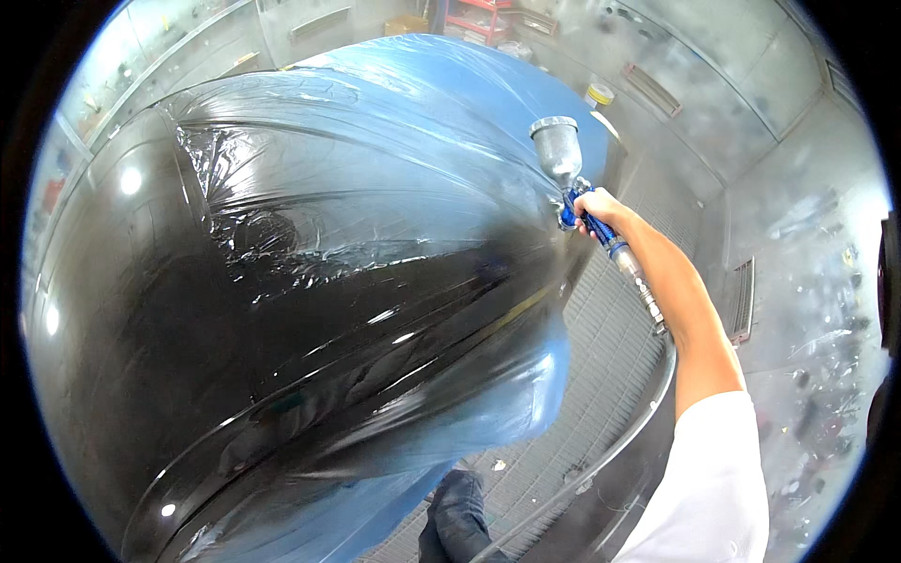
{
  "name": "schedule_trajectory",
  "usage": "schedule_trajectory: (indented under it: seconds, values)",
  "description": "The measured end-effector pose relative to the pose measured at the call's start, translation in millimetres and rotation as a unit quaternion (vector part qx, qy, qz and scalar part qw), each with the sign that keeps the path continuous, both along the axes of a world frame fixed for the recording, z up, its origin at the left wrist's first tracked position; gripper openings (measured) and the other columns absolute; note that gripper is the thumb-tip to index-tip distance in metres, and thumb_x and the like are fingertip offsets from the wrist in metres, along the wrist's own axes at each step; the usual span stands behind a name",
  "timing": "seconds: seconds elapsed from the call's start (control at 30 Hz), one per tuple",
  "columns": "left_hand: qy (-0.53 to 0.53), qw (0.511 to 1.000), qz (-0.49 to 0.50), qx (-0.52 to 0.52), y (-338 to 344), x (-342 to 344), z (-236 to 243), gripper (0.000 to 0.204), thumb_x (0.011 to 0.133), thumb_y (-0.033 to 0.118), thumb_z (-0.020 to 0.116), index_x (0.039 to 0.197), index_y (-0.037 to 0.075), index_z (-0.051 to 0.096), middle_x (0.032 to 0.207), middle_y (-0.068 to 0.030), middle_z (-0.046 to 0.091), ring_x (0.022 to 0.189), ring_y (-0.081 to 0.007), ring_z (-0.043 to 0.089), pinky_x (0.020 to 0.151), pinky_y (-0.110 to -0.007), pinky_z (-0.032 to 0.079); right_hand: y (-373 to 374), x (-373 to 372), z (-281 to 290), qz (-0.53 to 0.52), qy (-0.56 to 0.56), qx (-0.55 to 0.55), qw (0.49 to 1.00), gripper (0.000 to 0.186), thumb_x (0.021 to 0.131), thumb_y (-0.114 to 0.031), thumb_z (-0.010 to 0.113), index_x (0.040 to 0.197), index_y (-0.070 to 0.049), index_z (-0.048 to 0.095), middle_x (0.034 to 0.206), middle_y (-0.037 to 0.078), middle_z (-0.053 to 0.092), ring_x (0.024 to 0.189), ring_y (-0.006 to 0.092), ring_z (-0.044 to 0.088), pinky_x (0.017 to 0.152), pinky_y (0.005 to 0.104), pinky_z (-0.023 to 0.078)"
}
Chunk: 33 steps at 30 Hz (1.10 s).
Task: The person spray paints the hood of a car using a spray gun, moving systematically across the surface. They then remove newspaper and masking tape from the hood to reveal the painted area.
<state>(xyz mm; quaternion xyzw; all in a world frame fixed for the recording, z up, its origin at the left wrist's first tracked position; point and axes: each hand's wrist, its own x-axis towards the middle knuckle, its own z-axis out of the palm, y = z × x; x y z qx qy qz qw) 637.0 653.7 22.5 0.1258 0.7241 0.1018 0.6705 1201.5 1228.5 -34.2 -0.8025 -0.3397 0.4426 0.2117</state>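
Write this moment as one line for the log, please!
right hand: holding spray gun | left hand: not in view | plastic sheeting: wrinkled, beside glossy dark panel | hose: below gun's handle

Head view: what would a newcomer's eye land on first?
Probably the spray gun right of centre, its metal cup on top and its blue handle gripped in the right hand. Next, the big glossy black curved panel filling the left side, with bright light reflections on it. Then the wrinkled plastic sheeting, blue toward the top of the picture and darkened where it meets the black.
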Motion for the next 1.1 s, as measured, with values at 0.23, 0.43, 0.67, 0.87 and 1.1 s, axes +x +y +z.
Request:
schedule_trajectory:
  seconds: [0.23, 0.43, 0.67, 0.87, 1.1]
  values:
    - [-0.002, 0.999, -0.048, -0.003, 15, -21, -9, 0.01, 0.084, 0.009, 0.064, 0.088, 0.007, 0.055, 0.07, 0.0012, 0.051, 0.064, -0.0087, 0.05, 0.058, -0.026, 0.043, -41, 23, -16, -0.064, -0.044, 0.062, 0.995, 0.015, 0.075, -0.008, 0.056, 0.085, 0.004, 0.057, 0.074, 0.011, 0.058, 0.061, 0.0209, 0.061, 0.046, 0.0385, 0.055]
    - [0.11, 0.99, 0.05, 0.078, -25, -50, -20, 0.013, 0.081, 0.004, 0.061, 0.073, 0.007, 0.052, 0.066, 0.0013, 0.05, 0.061, -0.0097, 0.046, 0.054, -0.028, 0.039, -175, -83, 61, -0.114, 0.22, 0.205, 0.947, 0.032, 0.073, -0.001, 0.054, 0.104, 0.006, 0.06, 0.09, 0.012, 0.066, 0.07, 0.0166, 0.065, 0.044, 0.0294, 0.054]
    - [0.192, 0.954, 0.081, 0.214, -48, -108, -24, 0.022, 0.085, 0.004, 0.056, 0.064, 0.008, 0.049, 0.062, 0.0001, 0.051, 0.057, -0.0105, 0.043, 0.05, -0.028, 0.034, -295, -215, 103, 0.027, 0.573, 0.14, 0.807, 0.059, 0.084, 0.0, 0.059, 0.139, 0.001, 0.04, 0.112, 0.017, 0.064, 0.095, 0.0219, 0.066, 0.061, 0.0275, 0.059]
    - [0.207, 0.949, 0.097, 0.218, -39, -116, -19, 0.024, 0.085, 0.01, 0.06, 0.065, 0.009, 0.048, 0.061, -0.0011, 0.049, 0.053, -0.0106, 0.042, 0.047, -0.027, 0.031, -281, -269, 90, 0.121, 0.598, 0.054, 0.79, 0.05, 0.084, -0.006, 0.062, 0.133, -0.003, 0.052, 0.098, 0.007, 0.065, 0.076, 0.0095, 0.059, 0.055, 0.0216, 0.049]
    - [0.202, 0.95, 0.157, 0.18, -36, -113, -29, 0.019, 0.08, 0.003, 0.064, 0.068, 0.008, 0.051, 0.063, -0.0002, 0.05, 0.056, -0.0099, 0.044, 0.051, -0.028, 0.036, -272, -201, 60, -0.051, 0.438, 0.099, 0.892, 0.012, 0.076, -0.008, 0.064, 0.087, -0.004, 0.065, 0.075, 0.001, 0.065, 0.062, 0.0069, 0.059, 0.046, 0.0218, 0.044]
